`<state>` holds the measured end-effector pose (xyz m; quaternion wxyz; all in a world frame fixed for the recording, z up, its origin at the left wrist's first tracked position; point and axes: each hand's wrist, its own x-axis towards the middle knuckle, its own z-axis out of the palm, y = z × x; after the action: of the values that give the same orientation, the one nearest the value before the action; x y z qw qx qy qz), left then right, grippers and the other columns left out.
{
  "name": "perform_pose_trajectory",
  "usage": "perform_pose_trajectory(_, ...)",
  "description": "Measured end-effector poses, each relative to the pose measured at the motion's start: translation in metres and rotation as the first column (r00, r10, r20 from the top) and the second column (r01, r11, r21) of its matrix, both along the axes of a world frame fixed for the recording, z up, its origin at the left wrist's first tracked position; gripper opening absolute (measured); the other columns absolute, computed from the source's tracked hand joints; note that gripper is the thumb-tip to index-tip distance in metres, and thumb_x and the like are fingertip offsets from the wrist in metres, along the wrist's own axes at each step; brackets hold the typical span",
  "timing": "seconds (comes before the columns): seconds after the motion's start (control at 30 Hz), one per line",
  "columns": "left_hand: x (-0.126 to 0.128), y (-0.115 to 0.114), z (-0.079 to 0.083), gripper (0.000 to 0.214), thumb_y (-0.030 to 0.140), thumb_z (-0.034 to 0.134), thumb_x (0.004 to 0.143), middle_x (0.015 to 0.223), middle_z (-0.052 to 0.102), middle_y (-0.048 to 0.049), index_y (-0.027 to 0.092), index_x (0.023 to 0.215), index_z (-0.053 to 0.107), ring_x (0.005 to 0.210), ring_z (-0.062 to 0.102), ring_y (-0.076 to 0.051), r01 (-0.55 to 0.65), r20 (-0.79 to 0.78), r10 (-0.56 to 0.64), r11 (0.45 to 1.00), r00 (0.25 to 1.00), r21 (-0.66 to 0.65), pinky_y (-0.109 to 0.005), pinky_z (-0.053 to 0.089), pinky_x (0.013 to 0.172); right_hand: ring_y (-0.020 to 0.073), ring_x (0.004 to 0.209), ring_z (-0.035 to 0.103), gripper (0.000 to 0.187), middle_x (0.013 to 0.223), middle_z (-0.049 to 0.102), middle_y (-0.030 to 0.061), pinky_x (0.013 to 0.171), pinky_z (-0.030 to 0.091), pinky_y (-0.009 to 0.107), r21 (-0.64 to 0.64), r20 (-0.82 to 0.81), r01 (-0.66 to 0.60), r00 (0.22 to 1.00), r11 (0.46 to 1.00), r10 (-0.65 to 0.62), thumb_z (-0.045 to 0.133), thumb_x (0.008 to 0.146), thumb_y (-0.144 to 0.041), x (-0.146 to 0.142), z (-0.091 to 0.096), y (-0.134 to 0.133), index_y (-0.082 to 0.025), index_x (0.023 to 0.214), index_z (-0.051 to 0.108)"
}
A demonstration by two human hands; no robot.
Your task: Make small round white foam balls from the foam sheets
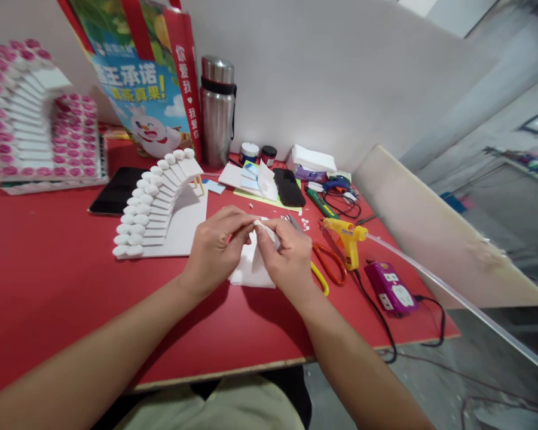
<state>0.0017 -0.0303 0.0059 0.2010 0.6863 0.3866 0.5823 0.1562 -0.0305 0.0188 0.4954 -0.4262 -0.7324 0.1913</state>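
Observation:
My left hand [217,246] and my right hand [291,254] meet over the front of the table. Their fingertips pinch a small white piece [272,235], soft-looking like tissue or paper, and partly cover it. Under the hands lies a white sheet [253,272], flat on the red tabletop. To the left of my left hand stands a white curved staircase model [161,209], with pairs of white round discs along its outer edge. Beside my right hand rest tools with an orange-red handle [332,263] and a yellow handle [320,278].
A yellow glue gun [349,239] with a long clear glue stick and a purple power box [391,289] sit right. Behind are a phone [289,187], a steel flask [217,119] and a printed bag [147,89]. A pink-flowered staircase model [31,119] stands far left.

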Motion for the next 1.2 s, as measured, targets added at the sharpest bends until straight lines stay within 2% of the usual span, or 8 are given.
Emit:
perform_pose_trajectory(0.1,-0.006,0.005,0.001,0.017,0.016,0.062,0.096,0.09,0.071,-0.004,0.019,0.098,0.079,0.072,0.066,-0.013,0.031,0.043,-0.027,0.994,0.999,-0.105,-0.025,0.055,0.069,0.0189,0.069,0.066,0.035,0.076,0.071,0.0042,0.067,0.052,0.032,-0.358,-0.247,-0.171,0.965,0.918,0.083,0.062,0.095,-0.052,0.004,0.004,0.008,-0.02,0.086,0.072)
perform_pose_trajectory(0.17,-0.011,0.009,0.001,0.017,0.017,0.062,0.095,0.091,0.073,-0.0042,0.02,0.097,0.079,0.079,0.068,-0.016,0.023,0.014,-0.021,0.993,1.0,-0.118,-0.028,0.055,0.074,0.0215,0.067,0.067,0.049,0.075,0.071,0.0058,0.065,0.054,0.035,-0.588,-0.483,-0.395,0.871,0.706,0.085,0.054,0.095,-0.065,0.009,0.007,0.014,-0.02,0.091,0.072)
perform_pose_trajectory(0.27,-0.015,0.012,0.001,0.019,0.017,0.061,0.096,0.094,0.076,-0.0048,0.021,0.098,0.08,0.086,0.069,-0.018,0.006,-0.079,-0.013,0.996,0.997,-0.088,-0.03,0.054,0.08,0.0241,0.071,0.07,0.054,0.082,0.074,0.0072,0.066,0.056,0.039,-0.652,-0.689,-0.638,0.724,0.411,0.031,0.054,0.093,-0.069,0.014,0.009,0.019,-0.021,0.112,0.069)
perform_pose_trajectory(0.33,-0.016,0.011,0.002,0.02,0.017,0.061,0.096,0.095,0.076,-0.0054,0.021,0.099,0.08,0.088,0.07,-0.018,0.018,-0.118,-0.027,0.997,0.993,-0.076,-0.03,0.054,0.081,0.0225,0.072,0.07,0.05,0.084,0.074,0.0051,0.067,0.055,0.036,-0.64,-0.713,-0.671,0.7,0.374,0.035,0.066,0.089,-0.06,0.013,0.009,0.019,-0.023,0.123,0.065)
perform_pose_trajectory(0.5,-0.012,0.008,0.005,0.017,0.021,0.065,0.094,0.088,0.075,-0.0045,0.019,0.097,0.081,0.08,0.068,-0.016,0.047,-0.06,-0.057,0.987,0.997,-0.154,-0.027,0.053,0.077,0.0168,0.076,0.066,0.037,0.096,0.074,0.0019,0.069,0.05,0.028,-0.602,-0.474,-0.38,0.878,0.703,0.069,0.077,0.084,-0.039,0.009,0.001,0.014,-0.023,0.115,0.066)
perform_pose_trajectory(0.63,-0.007,0.006,0.003,0.015,0.028,0.071,0.09,0.082,0.074,-0.0034,0.018,0.095,0.081,0.071,0.066,-0.015,0.124,0.163,-0.069,0.925,0.984,-0.36,-0.027,0.053,0.068,0.0162,0.07,0.06,0.017,0.08,0.069,0.0018,0.065,0.043,0.028,-0.268,-0.004,-0.021,1.0,0.963,0.021,0.063,0.094,-0.036,0.007,-0.002,0.01,-0.02,0.088,0.065)
perform_pose_trajectory(0.8,0.0,0.001,-0.002,0.016,0.032,0.073,0.089,0.087,0.076,-0.0042,0.019,0.095,0.081,0.076,0.068,-0.017,0.076,0.235,0.01,0.933,0.972,-0.351,-0.028,0.055,0.071,0.0147,0.056,0.054,0.019,0.069,0.067,0.0022,0.059,0.036,0.029,0.025,0.257,0.134,0.957,0.991,-0.136,0.056,0.097,-0.032,-0.001,-0.004,0.0,-0.02,0.084,0.064)
perform_pose_trajectory(1.2,0.001,-0.002,-0.008,0.027,0.018,0.058,0.098,0.106,0.079,-0.0103,0.019,0.117,0.077,0.096,0.073,-0.02,-0.141,-0.197,0.181,0.97,0.964,0.2,-0.031,0.057,0.088,0.013,0.055,0.054,0.014,0.067,0.066,0.0017,0.058,0.041,0.027,0.047,0.122,0.06,0.99,0.997,-0.065,0.059,0.093,-0.024,-0.004,-0.002,-0.007,-0.017,0.087,0.07)
